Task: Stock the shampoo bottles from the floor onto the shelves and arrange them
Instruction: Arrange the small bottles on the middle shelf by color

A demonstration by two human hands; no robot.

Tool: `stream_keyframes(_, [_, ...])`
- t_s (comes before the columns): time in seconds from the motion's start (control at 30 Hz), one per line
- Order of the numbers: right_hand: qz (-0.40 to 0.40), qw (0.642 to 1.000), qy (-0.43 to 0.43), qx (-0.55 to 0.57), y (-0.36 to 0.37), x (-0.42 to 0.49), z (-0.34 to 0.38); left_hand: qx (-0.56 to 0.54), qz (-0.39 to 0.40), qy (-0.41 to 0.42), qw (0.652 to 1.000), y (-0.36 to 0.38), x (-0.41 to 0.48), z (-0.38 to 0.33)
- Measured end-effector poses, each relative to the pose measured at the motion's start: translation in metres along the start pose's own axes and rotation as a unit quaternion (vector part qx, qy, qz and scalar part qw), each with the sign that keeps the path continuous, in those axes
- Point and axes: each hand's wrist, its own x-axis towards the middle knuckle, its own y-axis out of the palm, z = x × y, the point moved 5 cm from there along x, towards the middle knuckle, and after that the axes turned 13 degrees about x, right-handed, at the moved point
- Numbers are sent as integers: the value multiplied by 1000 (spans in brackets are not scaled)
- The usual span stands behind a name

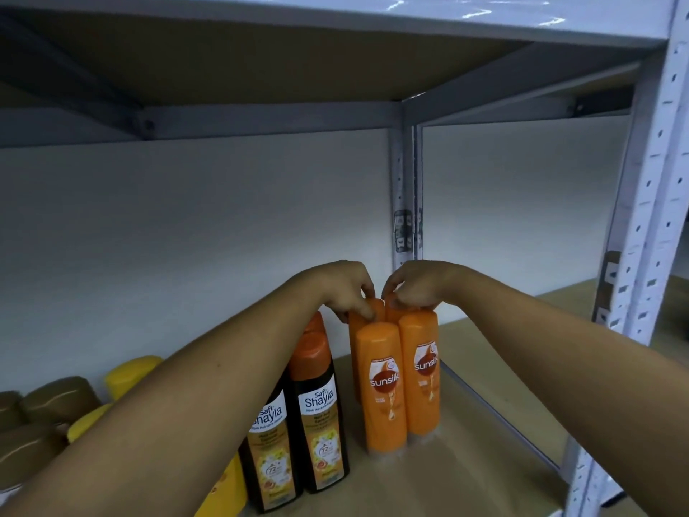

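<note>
1. The shelf carries four upright orange Sunsilk bottles near its right edge.
2. Your left hand pinches the rear-left bottle's top.
3. Your right hand pinches the rear-right bottle's top.

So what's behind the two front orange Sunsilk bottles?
Two more orange bottles stand behind the front Sunsilk pair, the left hand and right hand on their tops. Their labels and bases are hidden.

Both arms stretched forward, left hand and right hand close together, fingers curled down
</note>
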Motion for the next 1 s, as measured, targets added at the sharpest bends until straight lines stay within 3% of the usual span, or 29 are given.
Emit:
stream_keyframes(0.13, [7, 999, -13, -38, 1, -8, 7, 7, -22, 2, 1000, -7, -19, -1])
stream_keyframes(0.33, [-93, 983, -150, -54, -16, -52, 41, 86, -110, 11, 990, -41, -96, 10])
stream_keyframes(0.53, [-18, 973, -222, -64, 6, -95, 92, 111, -48, -22, 992, -48, -175, 37])
stream_keyframes(0.8, [56, 969, -204, -124, 63, -96, 125, 141, -29, -50, 988, -13, -202, 50])
stream_keyframes(1.0, [21, 969, -202, -144, 78, -95, 126, 121, -37, -42, 991, 5, -200, 43])
